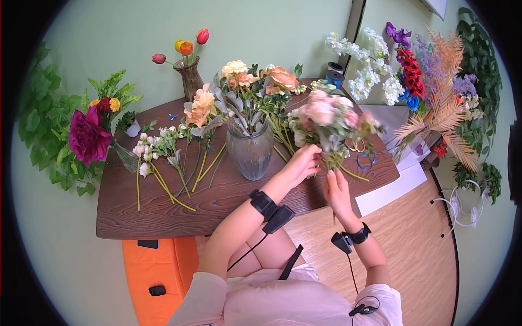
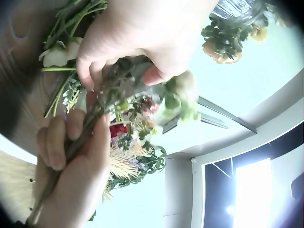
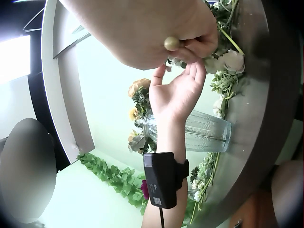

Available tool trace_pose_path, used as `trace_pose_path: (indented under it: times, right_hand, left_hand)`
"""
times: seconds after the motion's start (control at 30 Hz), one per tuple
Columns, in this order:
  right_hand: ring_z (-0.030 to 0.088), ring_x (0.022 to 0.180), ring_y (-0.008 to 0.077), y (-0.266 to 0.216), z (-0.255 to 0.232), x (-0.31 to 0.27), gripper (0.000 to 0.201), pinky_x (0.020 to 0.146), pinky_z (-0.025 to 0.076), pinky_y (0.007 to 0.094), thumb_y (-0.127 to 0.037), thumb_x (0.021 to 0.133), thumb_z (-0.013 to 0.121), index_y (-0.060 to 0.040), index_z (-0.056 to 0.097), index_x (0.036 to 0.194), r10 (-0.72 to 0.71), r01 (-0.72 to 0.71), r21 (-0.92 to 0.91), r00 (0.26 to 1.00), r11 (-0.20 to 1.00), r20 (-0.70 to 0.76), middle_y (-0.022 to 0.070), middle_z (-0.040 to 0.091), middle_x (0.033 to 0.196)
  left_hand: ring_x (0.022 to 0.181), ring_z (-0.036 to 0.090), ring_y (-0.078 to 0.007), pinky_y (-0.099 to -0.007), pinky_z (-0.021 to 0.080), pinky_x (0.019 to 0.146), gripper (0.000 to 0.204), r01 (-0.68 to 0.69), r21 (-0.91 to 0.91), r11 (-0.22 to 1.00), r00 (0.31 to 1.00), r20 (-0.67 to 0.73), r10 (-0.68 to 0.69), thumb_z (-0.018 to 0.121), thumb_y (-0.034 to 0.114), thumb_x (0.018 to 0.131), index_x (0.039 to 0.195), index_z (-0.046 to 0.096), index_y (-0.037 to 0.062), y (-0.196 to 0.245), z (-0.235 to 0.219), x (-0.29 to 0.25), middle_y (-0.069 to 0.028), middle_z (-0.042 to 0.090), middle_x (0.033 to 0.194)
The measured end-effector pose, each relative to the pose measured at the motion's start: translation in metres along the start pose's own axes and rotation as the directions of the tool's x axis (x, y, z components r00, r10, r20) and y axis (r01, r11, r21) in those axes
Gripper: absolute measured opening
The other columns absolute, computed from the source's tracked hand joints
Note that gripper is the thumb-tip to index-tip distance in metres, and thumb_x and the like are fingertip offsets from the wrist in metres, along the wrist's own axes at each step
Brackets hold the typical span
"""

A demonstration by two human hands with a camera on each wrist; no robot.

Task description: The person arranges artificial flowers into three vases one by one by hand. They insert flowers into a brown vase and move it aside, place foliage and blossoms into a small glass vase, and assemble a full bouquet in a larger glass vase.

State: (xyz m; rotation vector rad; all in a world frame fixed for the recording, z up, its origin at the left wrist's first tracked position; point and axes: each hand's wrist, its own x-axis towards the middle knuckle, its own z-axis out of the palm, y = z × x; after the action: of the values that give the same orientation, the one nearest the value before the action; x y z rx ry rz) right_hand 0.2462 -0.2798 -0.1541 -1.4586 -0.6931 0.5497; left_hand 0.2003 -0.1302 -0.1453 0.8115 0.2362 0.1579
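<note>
My right hand point(image 1: 338, 193) grips the gathered stems point(image 2: 78, 142) of a bouquet of pale pink and white flowers point(image 1: 318, 111). In the right wrist view, one round stem end point(image 3: 172, 43) sticks out of that fist. My left hand point(image 1: 303, 164) is at the bouquet's lower leaves, just above the right hand. Its thumb and fingers stand apart on either side of the greenery point(image 2: 126, 76) in the left wrist view. The right wrist view shows its palm turned toward the bunch, with the fingertips partly hidden behind the right hand.
Left of the hands, a clear ribbed vase point(image 1: 249, 155) holds peach flowers on the dark wooden table point(image 1: 163, 220). Loose stems with white blooms point(image 1: 163, 146) lie farther left. Blue-handled scissors point(image 1: 365, 161) lie to the right. A brown vase point(image 1: 190, 79) with tulips stands behind.
</note>
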Motion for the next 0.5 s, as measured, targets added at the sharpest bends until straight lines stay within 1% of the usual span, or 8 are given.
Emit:
trace_pose_path:
  times: [0.07,0.17,0.2,0.23,0.3,0.37,0.43,0.5]
  right_hand:
    - [0.037,0.047,0.0049,-0.003,0.01,0.006,0.027,0.042,0.03,0.0201,-0.022,0.095,0.037,-0.0012,0.048,0.109,-0.007,0.009,-0.033,0.999,0.999,0.041,-0.0026,0.041,0.058]
    - [0.046,0.053,0.0104,0.001,0.018,0.015,0.036,0.049,0.038,0.0261,-0.019,0.092,0.043,0.0022,0.043,0.121,-0.096,0.115,-0.186,0.99,0.976,0.107,0.0057,0.049,0.063]
    - [0.048,0.056,0.0126,0.0,0.018,0.016,0.038,0.052,0.039,0.0277,-0.019,0.091,0.044,0.0018,0.041,0.123,-0.064,0.11,-0.301,0.986,0.947,0.157,0.0082,0.051,0.066]
    - [0.05,0.058,0.0147,-0.001,0.02,0.016,0.041,0.055,0.041,0.0293,-0.02,0.09,0.045,0.0014,0.04,0.125,-0.025,0.108,-0.411,0.979,0.905,0.202,0.0107,0.053,0.068]
    - [0.052,0.065,0.0157,0.0,0.018,0.018,0.038,0.06,0.042,0.0296,-0.02,0.09,0.045,0.0008,0.045,0.122,-0.02,0.091,-0.364,0.981,0.927,0.194,0.0105,0.056,0.075]
    - [0.053,0.072,0.0173,-0.003,0.006,0.025,0.031,0.067,0.042,0.0301,-0.018,0.09,0.045,0.0012,0.054,0.112,-0.146,0.235,-0.301,0.945,0.924,0.292,0.0111,0.058,0.083]
    - [0.056,0.078,0.0212,0.012,-0.008,0.041,0.024,0.072,0.044,0.0314,-0.015,0.087,0.047,0.0002,0.06,0.1,-0.193,0.246,-0.273,0.959,0.93,0.207,0.0125,0.059,0.085]
    - [0.056,0.08,0.0233,0.017,-0.016,0.054,0.02,0.073,0.044,0.0314,-0.013,0.086,0.047,0.0008,0.059,0.095,-0.252,0.24,-0.454,0.967,0.858,0.034,0.0136,0.057,0.085]
  left_hand:
    - [0.092,0.054,-0.0151,-0.0295,0.044,0.077,0.03,-0.071,0.319,0.945,0.992,-0.081,0.101,0.053,0.025,0.085,0.108,0.049,0.0048,0.012,0.02,-0.018,-0.0077,0.057,0.104]
    - [0.09,0.052,-0.0116,-0.0271,0.043,0.075,0.032,-0.186,0.564,0.804,0.964,-0.052,0.259,0.06,0.019,0.082,0.108,0.051,0.0027,0.002,0.003,-0.003,-0.0053,0.057,0.1]
    - [0.089,0.052,-0.0106,-0.0253,0.043,0.075,0.03,-0.171,0.497,0.851,0.944,-0.163,0.286,0.061,0.013,0.08,0.106,0.052,-0.0004,-0.003,-0.001,-0.001,-0.0054,0.057,0.097]
    - [0.087,0.055,-0.0141,-0.0266,0.045,0.076,0.029,-0.158,0.467,0.87,0.96,-0.132,0.245,0.061,0.013,0.08,0.103,0.052,-0.0033,0.0,-0.005,-0.001,-0.0079,0.058,0.094]
    - [0.083,0.058,-0.0172,-0.0287,0.048,0.073,0.025,-0.127,0.404,0.906,0.969,-0.144,0.2,0.057,0.01,0.081,0.101,0.052,-0.0041,0.001,-0.012,-0.003,-0.0103,0.058,0.093]
    - [0.078,0.06,-0.0189,-0.0308,0.05,0.07,0.018,-0.112,0.302,0.947,0.945,-0.263,0.195,0.053,0.006,0.082,0.097,0.052,-0.0042,0.001,-0.015,-0.002,-0.0105,0.059,0.088]
    - [0.071,0.059,-0.016,-0.0285,0.05,0.065,0.011,-0.152,0.212,0.965,0.927,-0.308,0.214,0.048,0.008,0.084,0.089,0.053,-0.0011,-0.001,-0.02,0.0,-0.008,0.058,0.081]
    - [0.065,0.055,-0.0125,-0.0256,0.046,0.058,0.01,-0.154,0.163,0.974,0.958,-0.218,0.188,0.046,0.012,0.085,0.082,0.051,0.0032,0.0,-0.032,0.004,-0.0048,0.055,0.073]
